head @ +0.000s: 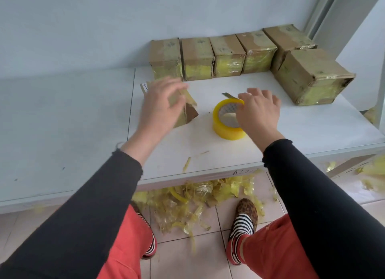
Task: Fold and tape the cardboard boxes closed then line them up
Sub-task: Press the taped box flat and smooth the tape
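Observation:
A small unsealed cardboard box (187, 112) lies tilted on the white table (291, 128), its flap end pointing right. My left hand (160, 107) is blurred and rests on top of it with fingers spread. A yellow tape roll (225, 128) stands at the table's middle. My right hand (258, 114) reaches over the roll, with thumb and fingers at its far rim. A thin dark strip (228, 95) sticks out beside the fingertips; I cannot tell if it is a blade or tape. Several taped boxes (227, 55) stand in a row along the wall.
One more taped box (314, 76) stands in front of the row's right end. Yellow tape scraps (187, 207) litter the tiled floor under the table, beside my feet. A tape scrap (186, 164) lies near the table's front edge.

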{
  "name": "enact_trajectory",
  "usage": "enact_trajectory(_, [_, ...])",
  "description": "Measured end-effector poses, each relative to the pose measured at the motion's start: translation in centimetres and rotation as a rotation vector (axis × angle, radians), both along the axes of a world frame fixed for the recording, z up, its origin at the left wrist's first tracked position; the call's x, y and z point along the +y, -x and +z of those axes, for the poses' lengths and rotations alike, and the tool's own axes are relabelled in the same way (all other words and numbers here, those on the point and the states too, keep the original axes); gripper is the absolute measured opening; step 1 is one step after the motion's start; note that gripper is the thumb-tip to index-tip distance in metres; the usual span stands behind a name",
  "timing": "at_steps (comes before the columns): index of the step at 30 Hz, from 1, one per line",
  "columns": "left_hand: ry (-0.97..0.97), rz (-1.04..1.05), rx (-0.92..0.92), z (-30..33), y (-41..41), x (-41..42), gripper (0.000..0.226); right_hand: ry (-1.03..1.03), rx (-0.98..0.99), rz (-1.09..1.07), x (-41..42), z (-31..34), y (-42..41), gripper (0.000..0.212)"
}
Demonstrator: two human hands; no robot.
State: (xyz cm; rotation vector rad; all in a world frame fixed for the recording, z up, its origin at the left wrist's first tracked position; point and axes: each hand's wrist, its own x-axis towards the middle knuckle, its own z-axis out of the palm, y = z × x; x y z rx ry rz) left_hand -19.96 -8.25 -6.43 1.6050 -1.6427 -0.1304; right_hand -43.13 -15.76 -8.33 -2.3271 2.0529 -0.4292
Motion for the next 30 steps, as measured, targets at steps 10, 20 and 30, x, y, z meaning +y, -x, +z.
enact_trajectory(10, [-0.238, 0.051, 0.053, -0.8, -5.1, 0.3, 0.038, 0.145, -0.321, 0.231, -0.1, 1.8, -5.0, 0.037])
enact_trajectory(20, [-0.239, 0.052, -0.130, -2.6, -4.6, -0.4, 0.057, 0.103, -0.316, 0.605, 0.5, -1.3, -10.8, 0.031])
enact_trajectory(30, [-0.292, 0.111, -0.384, -1.7, -2.7, 0.8, 0.065, 0.104, -0.253, 0.588, 0.3, -1.8, -10.5, 0.047])
